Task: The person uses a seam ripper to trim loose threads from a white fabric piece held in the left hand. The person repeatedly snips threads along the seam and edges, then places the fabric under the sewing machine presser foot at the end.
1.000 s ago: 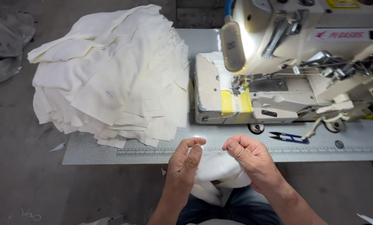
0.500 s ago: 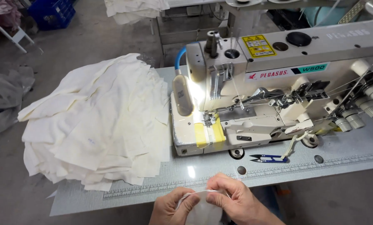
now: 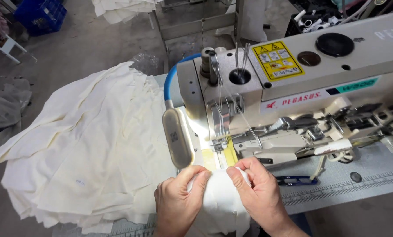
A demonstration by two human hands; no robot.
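Both my hands grip one cream fabric piece (image 3: 220,199) at the front of a white industrial sewing machine (image 3: 293,92). My left hand (image 3: 176,202) pinches the piece's left edge. My right hand (image 3: 255,191) pinches its right edge, with the fingertips close to the yellow-taped sewing bed (image 3: 220,156) below the needles and presser foot (image 3: 220,138). The fabric's leading edge lies just in front of the foot; its lower part hangs off the table toward me.
A tall stack of cream fabric pieces (image 3: 82,149) fills the table's left side. A grey lamp on a blue hose (image 3: 178,136) hangs by the needle. Blue thread snips (image 3: 295,180) lie on the grey table (image 3: 363,171) near its ruler edge. A blue crate (image 3: 40,15) stands on the floor.
My hands carried the fabric piece up from my lap and forward to the machine's sewing bed. My head moved closer, so the machine now fills the view.
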